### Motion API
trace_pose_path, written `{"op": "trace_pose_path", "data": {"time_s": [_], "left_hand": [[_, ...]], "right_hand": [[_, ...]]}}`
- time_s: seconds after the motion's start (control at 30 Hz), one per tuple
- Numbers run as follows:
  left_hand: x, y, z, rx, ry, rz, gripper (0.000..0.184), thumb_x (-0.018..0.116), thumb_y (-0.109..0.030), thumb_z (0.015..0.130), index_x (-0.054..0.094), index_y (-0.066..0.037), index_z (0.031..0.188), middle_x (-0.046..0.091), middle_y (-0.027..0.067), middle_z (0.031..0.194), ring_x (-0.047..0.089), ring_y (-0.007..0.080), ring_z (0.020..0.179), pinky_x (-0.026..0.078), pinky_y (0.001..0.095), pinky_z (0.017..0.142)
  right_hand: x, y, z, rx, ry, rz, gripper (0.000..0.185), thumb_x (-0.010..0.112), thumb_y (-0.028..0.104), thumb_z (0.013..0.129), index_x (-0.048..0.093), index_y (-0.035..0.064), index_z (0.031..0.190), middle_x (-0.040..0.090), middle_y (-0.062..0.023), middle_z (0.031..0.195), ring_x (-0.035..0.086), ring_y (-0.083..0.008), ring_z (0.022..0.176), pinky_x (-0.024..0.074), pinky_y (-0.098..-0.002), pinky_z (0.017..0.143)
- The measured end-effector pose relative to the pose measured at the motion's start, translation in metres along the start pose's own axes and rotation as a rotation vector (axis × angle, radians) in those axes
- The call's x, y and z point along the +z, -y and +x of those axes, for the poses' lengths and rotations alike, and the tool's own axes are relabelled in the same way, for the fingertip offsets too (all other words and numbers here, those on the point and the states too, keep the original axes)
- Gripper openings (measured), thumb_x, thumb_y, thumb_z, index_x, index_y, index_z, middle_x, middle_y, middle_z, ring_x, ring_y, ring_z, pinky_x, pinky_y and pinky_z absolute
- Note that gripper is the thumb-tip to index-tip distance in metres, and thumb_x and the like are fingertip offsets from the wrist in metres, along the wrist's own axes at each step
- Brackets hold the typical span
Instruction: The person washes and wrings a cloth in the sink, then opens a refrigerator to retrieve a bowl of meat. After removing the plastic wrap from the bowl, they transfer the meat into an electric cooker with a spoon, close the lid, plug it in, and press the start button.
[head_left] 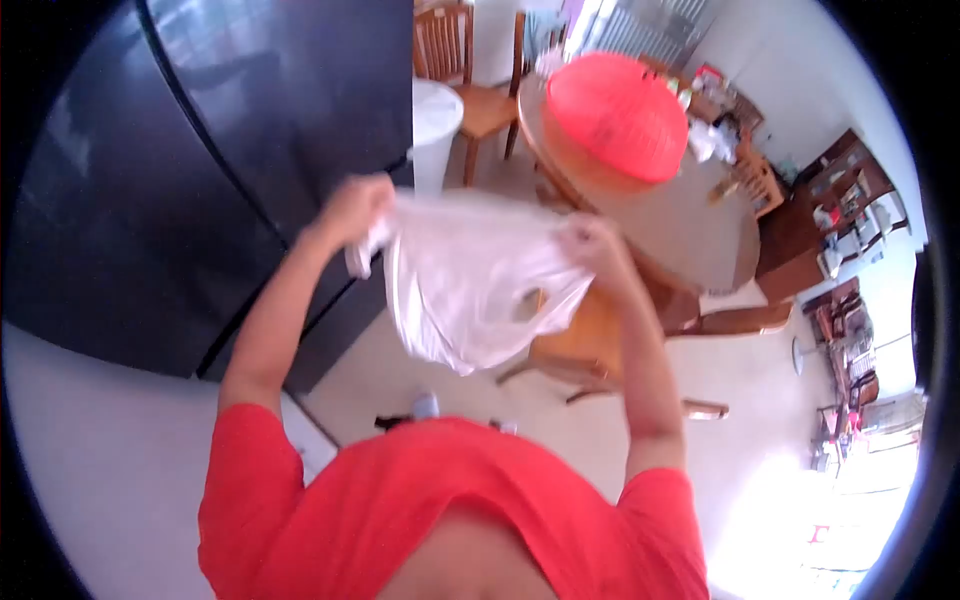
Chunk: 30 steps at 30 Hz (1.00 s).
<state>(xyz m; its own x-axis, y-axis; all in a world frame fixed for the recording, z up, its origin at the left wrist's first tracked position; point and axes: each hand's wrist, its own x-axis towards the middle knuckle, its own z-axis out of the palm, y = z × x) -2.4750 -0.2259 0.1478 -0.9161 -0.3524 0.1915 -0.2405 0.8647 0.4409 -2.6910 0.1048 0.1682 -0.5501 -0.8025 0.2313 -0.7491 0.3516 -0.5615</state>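
Observation:
A white plastic bag (pixel 465 270) hangs stretched between my two hands, in front of my body. My left hand (pixel 360 208) is closed on its upper left corner, and a bit of the bag droops below the fist. On the other side, my right hand (pixel 592 243) grips the upper right corner. A hole, perhaps a handle loop, shows in the lower right part of the bag. The hands are slightly blurred, and the bag's far side is hidden.
A tall dark refrigerator (pixel 190 150) stands at the left, with a white bin (pixel 432 130) beyond it. Ahead is a round table (pixel 700 245) bearing a red mesh food cover (pixel 620 115). A wooden chair (pixel 575 345) stands close by on the right.

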Motion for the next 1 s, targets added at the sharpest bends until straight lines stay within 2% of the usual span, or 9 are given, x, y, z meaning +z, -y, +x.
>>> {"op": "trace_pose_path", "data": {"time_s": [0.17,0.27,0.3,0.37,0.57,0.63,0.67,0.77,1.0], "left_hand": [[-0.079,-0.053,0.01,0.402,-0.239,-0.374,0.016,0.065,-0.001,0.075,0.065,-0.001,0.091,0.063,0.0098,0.111,0.059,0.0199,0.097,0.046,0.0303,0.084],[-0.064,-0.108,0.009,0.429,-0.626,-0.414,0.018,0.064,0.0,0.075,0.066,-0.004,0.092,0.064,0.0089,0.109,0.06,0.022,0.096,0.046,0.0328,0.083],[-0.038,-0.099,0.02,0.495,-0.465,-0.179,0.015,0.062,-0.003,0.076,0.067,-0.005,0.09,0.064,0.0092,0.103,0.06,0.0256,0.093,0.047,0.0348,0.08],[0.001,-0.09,0.039,0.365,0.159,0.306,0.01,0.059,-0.01,0.079,0.067,-0.006,0.084,0.065,0.0096,0.086,0.059,0.031,0.087,0.047,0.0389,0.076],[-0.009,-0.165,0.063,0.658,-0.841,-0.14,0.021,0.058,-0.007,0.081,0.068,-0.008,0.1,0.066,0.0104,0.101,0.061,0.0272,0.094,0.044,0.0395,0.092],[0.044,-0.146,0.098,0.835,-0.282,0.299,0.008,0.059,-0.012,0.08,0.066,-0.009,0.081,0.065,0.0106,0.087,0.061,0.0291,0.081,0.046,0.0378,0.08],[0.048,-0.155,0.111,0.599,-0.011,0.4,0.01,0.058,-0.015,0.08,0.063,-0.009,0.074,0.064,0.0106,0.082,0.06,0.0299,0.078,0.045,0.0387,0.079],[0.03,-0.213,0.149,0.844,-0.431,0.1,0.012,0.057,-0.019,0.08,0.064,-0.01,0.075,0.064,0.0103,0.081,0.06,0.03,0.077,0.046,0.04,0.075],[0.052,-0.359,0.17,0.781,-0.21,0.03,0.013,0.061,-0.017,0.077,0.065,-0.014,0.09,0.065,0.0079,0.087,0.061,0.0279,0.082,0.049,0.0408,0.07]], "right_hand": [[-0.093,0.065,-0.004,0.036,-0.347,0.015,0.022,0.07,0.021,0.079,0.062,0.0003,0.077,0.046,-0.0034,0.057,0.04,-0.0068,0.056,0.0365,-0.0249,0.05],[-0.098,0.048,-0.016,-0.322,-0.829,-0.209,0.011,0.062,0.012,0.081,0.06,0.0036,0.075,0.054,-0.009,0.058,0.052,-0.0201,0.053,0.0429,-0.0308,0.051],[-0.077,0.022,-0.012,-0.548,-1.036,-0.307,0.009,0.058,0.011,0.082,0.06,0.0047,0.075,0.057,-0.0129,0.06,0.057,-0.0265,0.055,0.0461,-0.0345,0.052],[-0.083,-0.013,-0.011,-0.014,0.094,-0.773,0.014,0.055,0.011,0.078,0.064,0.0067,0.088,0.06,-0.0216,0.08,0.058,-0.0382,0.081,0.0479,-0.042,0.069],[-0.162,-0.022,-0.071,-0.229,-0.935,-0.187,0.016,0.062,0.009,0.075,0.066,0.0086,0.091,0.063,-0.0126,0.077,0.063,-0.0262,0.07,0.0501,-0.0338,0.067],[-0.163,-0.088,-0.057,0.098,-0.238,-0.786,0.008,0.057,0.015,0.077,0.062,0.0104,0.082,0.063,-0.0132,0.079,0.061,-0.0341,0.072,0.0485,-0.0432,0.065],[-0.174,-0.112,-0.063,0.132,-0.296,-0.773,0.008,0.058,0.018,0.077,0.061,0.0125,0.082,0.063,-0.0127,0.079,0.061,-0.0349,0.073,0.0478,-0.0444,0.064],[-0.239,-0.119,-0.087,0.225,-0.564,-0.785,0.009,0.06,0.024,0.077,0.062,0.0174,0.083,0.063,-0.0126,0.079,0.06,-0.037,0.076,0.047,-0.046,0.062],[-0.358,-0.126,-0.182,0.157,-0.774,-1.001,0.014,0.06,0.03,0.082,0.065,0.0207,0.091,0.064,-0.0095,0.081,0.062,-0.0323,0.075,0.0489,-0.0384,0.064]]}}
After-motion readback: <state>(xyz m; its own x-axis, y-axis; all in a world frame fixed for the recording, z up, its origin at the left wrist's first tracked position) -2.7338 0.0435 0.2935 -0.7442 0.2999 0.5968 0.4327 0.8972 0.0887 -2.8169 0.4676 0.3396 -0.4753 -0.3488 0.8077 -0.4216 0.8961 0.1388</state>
